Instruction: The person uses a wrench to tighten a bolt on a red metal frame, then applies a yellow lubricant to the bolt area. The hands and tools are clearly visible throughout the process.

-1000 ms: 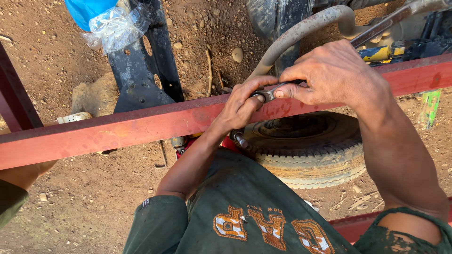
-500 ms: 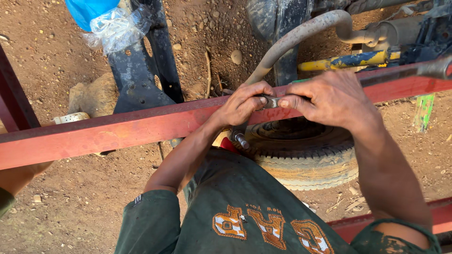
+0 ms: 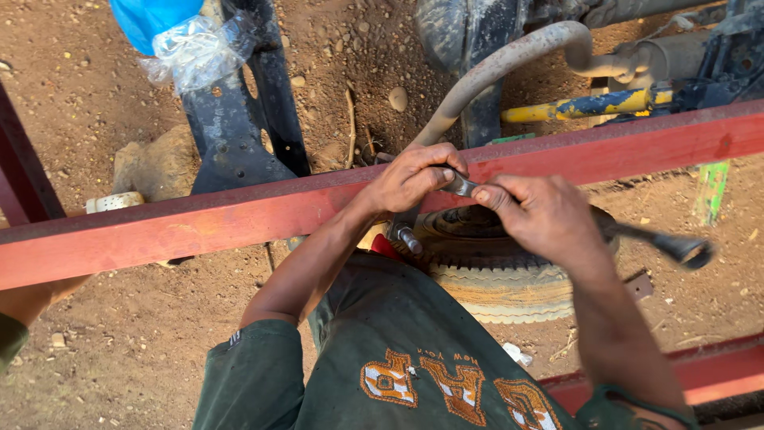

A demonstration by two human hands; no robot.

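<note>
Both hands are meeting right at the middle of the frame, on top of the long red steel beam (image 3: 239, 219) that's running corner to corner from lower left to upper right. The left hand (image 3: 414, 179) is curling its fingers tight around a small grey metal fitting (image 3: 460, 185) sitting on the beam's upper edge. The right hand (image 3: 545, 215) is pinching the other end of that same fitting with thumb and fingertips, and a dark metal tool handle (image 3: 664, 243) is sticking out past it toward the right edge; can't tell how it's being held. A threaded bolt (image 3: 409, 239) is poking down just under the left hand. Below the beam a worn tyre (image 3: 497, 279) is lying on the dirt, and a pale curved hose (image 3: 493, 76) is arching across the upper middle.
</note>
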